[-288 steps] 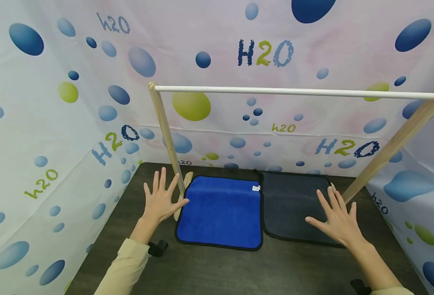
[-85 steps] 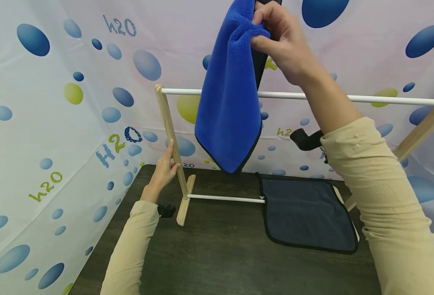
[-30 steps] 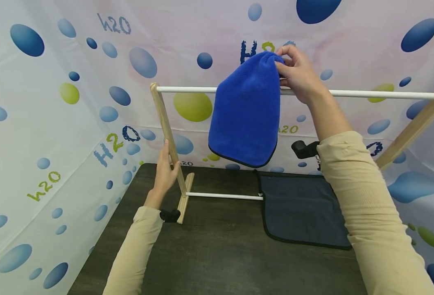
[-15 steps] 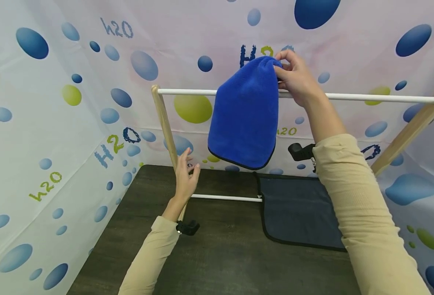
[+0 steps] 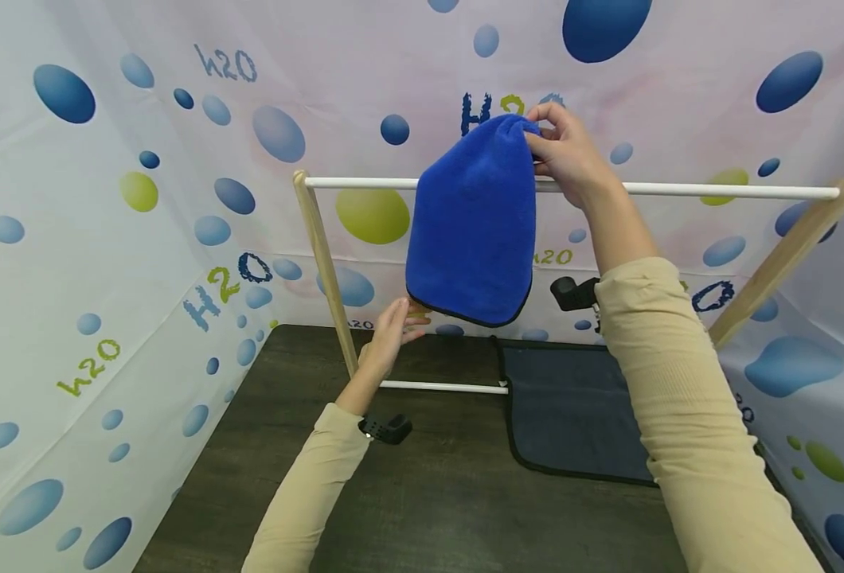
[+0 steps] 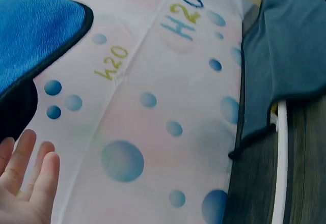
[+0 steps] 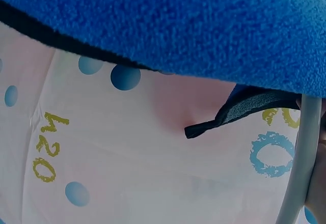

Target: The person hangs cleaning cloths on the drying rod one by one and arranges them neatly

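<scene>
A blue plush towel (image 5: 474, 227) with black edging hangs over the front of the rack's white top rail (image 5: 723, 190). My right hand (image 5: 568, 155) pinches its bunched top corner just above the rail. My left hand (image 5: 388, 338) reaches up to the towel's lower left edge, its fingers extended and some of them partly behind the cloth in the head view. The left wrist view shows the fingers (image 6: 46, 175) straight, close under the towel's dark border. In the right wrist view the towel (image 7: 204, 25) covers the top, and a black-edged corner pokes out beneath it.
A dark grey cloth (image 5: 572, 410) with black edging lies over the right part of the rack's low white rail (image 5: 443, 387). Wooden posts (image 5: 326, 274) stand at both ends. Patterned sheeting surrounds the dark wooden table (image 5: 465, 509).
My left hand has left the wooden post and moved right to the towel's lower edge. My right hand keeps its pinch on the towel, which earlier was lifted from the low rail.
</scene>
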The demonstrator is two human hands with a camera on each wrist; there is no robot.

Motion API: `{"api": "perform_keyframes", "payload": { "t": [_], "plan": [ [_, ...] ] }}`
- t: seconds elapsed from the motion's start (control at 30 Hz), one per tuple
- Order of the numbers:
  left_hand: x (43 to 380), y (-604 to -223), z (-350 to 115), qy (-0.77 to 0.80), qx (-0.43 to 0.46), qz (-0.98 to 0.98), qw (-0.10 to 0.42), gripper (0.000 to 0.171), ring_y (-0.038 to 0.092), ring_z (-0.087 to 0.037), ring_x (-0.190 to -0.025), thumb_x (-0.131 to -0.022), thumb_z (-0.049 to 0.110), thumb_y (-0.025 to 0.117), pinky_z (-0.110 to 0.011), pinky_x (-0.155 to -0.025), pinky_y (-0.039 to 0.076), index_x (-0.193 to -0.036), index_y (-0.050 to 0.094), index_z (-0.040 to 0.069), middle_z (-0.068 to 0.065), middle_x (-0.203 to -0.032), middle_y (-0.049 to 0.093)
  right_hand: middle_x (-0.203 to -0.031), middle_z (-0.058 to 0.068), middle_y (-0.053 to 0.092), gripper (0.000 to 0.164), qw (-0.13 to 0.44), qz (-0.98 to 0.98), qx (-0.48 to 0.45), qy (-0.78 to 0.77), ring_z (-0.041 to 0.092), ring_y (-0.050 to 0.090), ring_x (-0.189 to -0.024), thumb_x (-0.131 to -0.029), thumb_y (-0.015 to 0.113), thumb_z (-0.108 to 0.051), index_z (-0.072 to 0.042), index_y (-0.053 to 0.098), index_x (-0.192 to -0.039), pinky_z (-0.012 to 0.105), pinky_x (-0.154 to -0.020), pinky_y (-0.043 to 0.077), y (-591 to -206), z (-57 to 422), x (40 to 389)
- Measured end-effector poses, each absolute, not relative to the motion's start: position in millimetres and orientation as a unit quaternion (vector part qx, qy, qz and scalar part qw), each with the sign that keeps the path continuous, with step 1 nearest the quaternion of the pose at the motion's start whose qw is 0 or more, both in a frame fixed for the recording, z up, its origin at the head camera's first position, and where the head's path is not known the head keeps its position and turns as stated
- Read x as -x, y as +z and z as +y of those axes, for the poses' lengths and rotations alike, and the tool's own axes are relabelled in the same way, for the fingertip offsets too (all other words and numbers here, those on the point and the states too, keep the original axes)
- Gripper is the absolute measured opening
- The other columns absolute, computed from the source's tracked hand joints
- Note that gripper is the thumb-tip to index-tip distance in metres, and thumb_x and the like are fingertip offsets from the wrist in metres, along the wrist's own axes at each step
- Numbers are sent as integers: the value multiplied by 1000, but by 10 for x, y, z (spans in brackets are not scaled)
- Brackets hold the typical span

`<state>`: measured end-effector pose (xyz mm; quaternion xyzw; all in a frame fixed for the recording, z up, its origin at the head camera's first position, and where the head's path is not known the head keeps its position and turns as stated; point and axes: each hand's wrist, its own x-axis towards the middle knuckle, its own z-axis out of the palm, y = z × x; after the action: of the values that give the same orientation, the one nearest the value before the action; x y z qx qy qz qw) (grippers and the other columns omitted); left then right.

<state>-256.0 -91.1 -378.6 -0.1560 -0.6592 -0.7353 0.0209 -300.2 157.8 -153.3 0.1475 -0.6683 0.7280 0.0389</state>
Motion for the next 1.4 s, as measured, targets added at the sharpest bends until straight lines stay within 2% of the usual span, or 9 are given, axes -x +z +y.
{"api": "perform_keyframes", "payload": {
  "t": [0.07, 0.2, 0.33, 0.47, 0.67, 0.87, 1.0, 1.2, 1.4],
  "plan": [
    [2558, -3765, -885, -748, 157, -645, 9, 47, 55, -37, -103, -100, 31, 33, -51, -87, 45, -124, 44, -8, -20, -109, 57, -77, 4, 54, 11, 40, -669, -147, 728, 12, 51, -59, -88, 57, -6, -10, 48, -92, 19, -53, 48, -1534, 1581, 3000],
    [2529, -3682, -854, -771, 164, -615, 23, 44, 59, -21, -93, -98, 27, 39, -39, -81, 50, -127, 42, -5, -3, -101, 59, -79, 4, 54, 11, 43, -671, -145, 726, 13, 52, -61, -88, 58, -7, -11, 48, -92, 19, -54, 48, -1539, 1588, 3001],
    [2492, -3531, -874, -794, 172, -582, 34, 42, 58, -9, -88, -97, 14, 42, -27, -74, 51, -135, 34, 1, -1, -104, 56, -81, 5, 54, 11, 47, -676, -144, 721, 14, 52, -64, -88, 58, -7, -11, 49, -93, 20, -56, 48, -1542, 1593, 2999],
    [2481, -3298, -934, -805, 185, -562, 49, 47, 61, -9, -87, -94, 3, 44, -23, -72, 51, -139, 29, 3, -2, -103, 59, -83, 4, 53, 10, 53, -679, -142, 719, 14, 50, -67, -89, 57, -6, -12, 49, -92, 20, -56, 47, -1545, 1589, 2994],
    [2522, -2812, -1054, -791, 219, -559, 117, 52, 63, -10, -86, -90, -6, 48, -25, -77, 51, -138, 28, 1, 2, -92, 64, -89, 5, 48, 9, 73, -662, -151, 730, 14, 44, -69, -90, 53, -3, -11, 48, -92, 18, -53, 41, -1529, 1594, 3000],
    [2626, -2295, -1164, -744, 264, -590, 172, 55, 61, -15, -94, -87, -10, 51, -31, -85, 49, -136, 29, 1, -7, -104, 60, -94, 7, 44, 12, 85, -610, -164, 770, 15, 44, -75, -91, 47, 3, -8, 47, -94, 18, -57, 43, -1517, 1700, 2967],
    [2699, -1970, -1256, -727, 282, -604, 165, 58, 56, -21, -104, -87, -10, 51, -34, -91, 45, -138, 28, 5, -14, -116, 53, -99, 7, 43, 12, 84, -588, -166, 787, 17, 44, -82, -90, 48, 4, -7, 47, -95, 19, -62, 46, -1494, 1783, 2920],
    [2785, -1609, -1366, -729, 294, -602, 143, 60, 42, -20, -114, -85, -15, 48, -29, -92, 39, -137, 27, 5, -8, -126, 40, -95, 9, 44, 12, 96, -547, -196, 808, 17, 46, -79, -87, 53, 7, -2, 50, -93, 21, -63, 47, -1411, 1859, 2858],
    [2892, -1455, -1430, -778, 273, -558, 95, 51, 48, -17, -101, -87, -16, 43, -30, -81, 43, -130, 36, 11, -6, -118, 45, -83, 9, 50, 9, 67, -543, -217, 809, 16, 50, -70, -84, 55, 10, 1, 53, -86, 23, -59, 45, -1316, 1929, 2787]
  ]
}}
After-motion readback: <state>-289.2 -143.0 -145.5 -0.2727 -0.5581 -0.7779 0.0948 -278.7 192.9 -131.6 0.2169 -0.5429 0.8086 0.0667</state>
